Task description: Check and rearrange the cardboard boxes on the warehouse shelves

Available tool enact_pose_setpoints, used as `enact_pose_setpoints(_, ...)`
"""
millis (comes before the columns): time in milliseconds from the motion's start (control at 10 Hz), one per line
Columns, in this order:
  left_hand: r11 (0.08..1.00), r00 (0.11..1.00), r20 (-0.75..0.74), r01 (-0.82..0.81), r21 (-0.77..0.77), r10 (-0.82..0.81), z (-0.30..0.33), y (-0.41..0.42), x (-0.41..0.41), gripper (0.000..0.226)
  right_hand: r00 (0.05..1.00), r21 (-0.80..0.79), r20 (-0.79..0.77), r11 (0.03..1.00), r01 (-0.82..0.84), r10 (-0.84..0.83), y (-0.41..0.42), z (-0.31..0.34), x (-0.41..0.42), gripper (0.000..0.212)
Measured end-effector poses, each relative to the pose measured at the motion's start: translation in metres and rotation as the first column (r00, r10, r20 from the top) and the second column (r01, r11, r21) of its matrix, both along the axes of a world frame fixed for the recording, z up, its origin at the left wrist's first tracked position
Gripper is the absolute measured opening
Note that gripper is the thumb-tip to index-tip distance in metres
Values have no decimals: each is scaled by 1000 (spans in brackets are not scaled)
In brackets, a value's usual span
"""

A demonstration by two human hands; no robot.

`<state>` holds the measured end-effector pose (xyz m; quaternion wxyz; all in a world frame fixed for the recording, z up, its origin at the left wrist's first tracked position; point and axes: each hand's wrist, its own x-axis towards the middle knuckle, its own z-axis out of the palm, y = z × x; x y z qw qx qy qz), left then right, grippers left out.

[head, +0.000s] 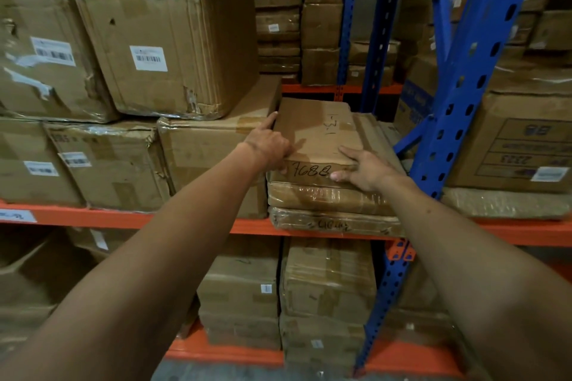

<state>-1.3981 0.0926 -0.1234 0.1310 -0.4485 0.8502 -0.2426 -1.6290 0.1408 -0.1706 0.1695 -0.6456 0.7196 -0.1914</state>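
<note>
A flat cardboard box (312, 133) with "7688" handwritten on its front edge lies on top of a stack of two plastic-wrapped flat boxes (328, 199) on the middle shelf. My left hand (269, 145) grips the flat box's left front corner, index finger stretched along its left side. At its right front corner my right hand (363, 165) rests with fingers spread over the top and thumb on the front edge. A larger box (213, 148) stands right beside it on the left.
An orange shelf beam (93, 216) runs under the boxes. A blue perforated upright (464, 86) stands close to the right of the stack. Big dented boxes with barcode labels (173, 49) are piled at left. More boxes (328, 281) fill the lower shelf.
</note>
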Motion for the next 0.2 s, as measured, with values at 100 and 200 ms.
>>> enact_pose_setpoints(100,996,995,-68,64,-62,-68,-16,5,13,73,990,-115,-117,991,67,-81,16,-6,5,78)
enact_pose_setpoints(200,986,928,-337,131,-106,-159,-54,49,56,72,997,-261,31,962,74,-68,73,-38,-6,67)
